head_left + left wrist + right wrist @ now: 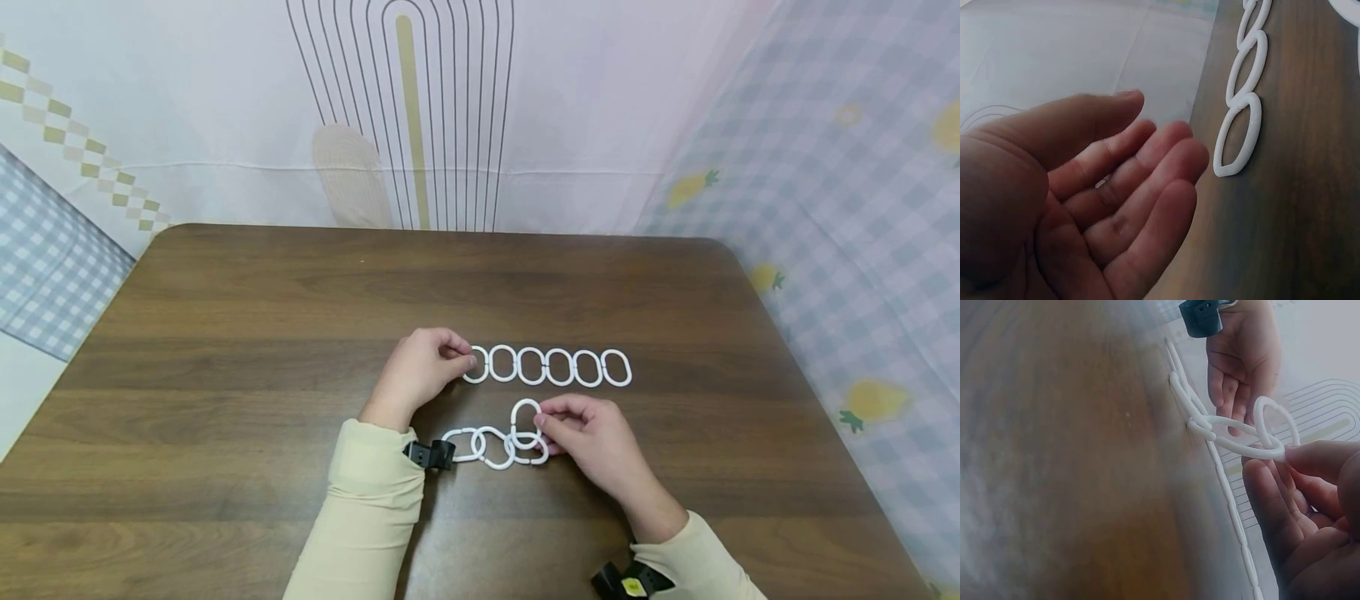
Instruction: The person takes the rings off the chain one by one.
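Note:
My right hand [588, 433] pinches a white oval plastic link at the right end of a short chain of several joined links [497, 466]. One more link [525, 402] stands up at that end, looped through the chain. In the right wrist view, thumb and fingertips grip the chain's end link [1275, 452]. My left hand [423, 367] is at the left end of a row of white links [546, 367]. The left wrist view shows its fingers loosely bent and holding nothing, apart from the nearest link [1252, 137].
Links in the row lie flat, side by side, on the brown wooden table [262, 375], beyond the chain. A patterned white cloth [585, 108] hangs behind the table. Checked cloth [825, 208] is at the right. A black wrist strap [431, 454] is near the chain's left end.

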`<state>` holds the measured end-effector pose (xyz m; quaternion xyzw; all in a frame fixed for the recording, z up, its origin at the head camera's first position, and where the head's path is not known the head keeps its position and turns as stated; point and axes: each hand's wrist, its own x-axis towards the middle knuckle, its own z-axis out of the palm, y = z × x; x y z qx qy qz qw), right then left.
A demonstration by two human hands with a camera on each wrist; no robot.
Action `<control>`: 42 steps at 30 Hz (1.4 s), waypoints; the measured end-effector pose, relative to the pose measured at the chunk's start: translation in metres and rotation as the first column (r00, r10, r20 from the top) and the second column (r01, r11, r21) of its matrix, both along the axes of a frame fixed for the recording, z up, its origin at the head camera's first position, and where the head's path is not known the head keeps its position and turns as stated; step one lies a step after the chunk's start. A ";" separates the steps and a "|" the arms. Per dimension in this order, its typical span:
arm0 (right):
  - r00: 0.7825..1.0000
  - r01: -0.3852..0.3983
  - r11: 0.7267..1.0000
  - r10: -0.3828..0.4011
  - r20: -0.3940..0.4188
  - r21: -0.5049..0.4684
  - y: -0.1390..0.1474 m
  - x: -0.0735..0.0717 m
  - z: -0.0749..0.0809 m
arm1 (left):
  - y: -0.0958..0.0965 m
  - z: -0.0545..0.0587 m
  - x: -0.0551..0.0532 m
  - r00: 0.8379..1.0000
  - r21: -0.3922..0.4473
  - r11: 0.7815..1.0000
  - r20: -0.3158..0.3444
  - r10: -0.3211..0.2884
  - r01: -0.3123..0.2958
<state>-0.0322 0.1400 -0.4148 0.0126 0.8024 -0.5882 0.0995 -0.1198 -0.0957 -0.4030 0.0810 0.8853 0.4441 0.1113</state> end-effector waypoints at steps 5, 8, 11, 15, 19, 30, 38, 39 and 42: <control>1.000 0.009 1.000 -0.009 -0.011 -0.020 0.000 0.000 0.001 | 0.002 -0.001 0.000 0.989 0.067 0.987 0.017 -0.149 0.148; 1.000 0.015 0.999 -0.015 -0.011 -0.031 0.000 0.000 0.000 | 0.003 -0.001 0.001 0.972 0.111 0.967 0.034 -0.233 0.228; 1.000 0.019 0.999 -0.020 -0.011 -0.036 -0.001 0.000 0.000 | 0.004 -0.002 0.002 0.958 0.137 0.952 0.048 -0.282 0.273; 1.000 0.019 0.999 -0.020 -0.018 -0.040 -0.001 0.000 0.000 | 0.005 -0.003 0.003 0.941 0.151 0.936 0.071 -0.330 0.317; 0.999 0.016 0.999 -0.018 -0.036 -0.049 -0.001 0.000 -0.001 | 0.006 -0.003 0.003 0.908 0.198 0.904 0.106 -0.404 0.379; 0.993 0.018 0.992 -0.032 -0.110 -0.127 -0.001 0.000 -0.002 | 0.019 -0.002 0.009 0.817 0.250 0.814 0.122 -0.564 0.525; 0.991 0.026 0.990 -0.044 -0.125 -0.138 -0.002 0.000 -0.003 | 0.022 -0.005 0.010 0.800 0.224 0.798 0.109 -0.590 0.559; 0.991 0.026 0.990 -0.044 -0.128 -0.140 -0.002 0.000 -0.003 | 0.022 -0.005 0.010 0.799 0.225 0.798 0.111 -0.591 0.559; 0.989 0.026 0.989 -0.046 -0.137 -0.142 -0.002 0.000 -0.003 | 0.022 -0.005 0.010 0.797 0.223 0.799 0.122 -0.592 0.559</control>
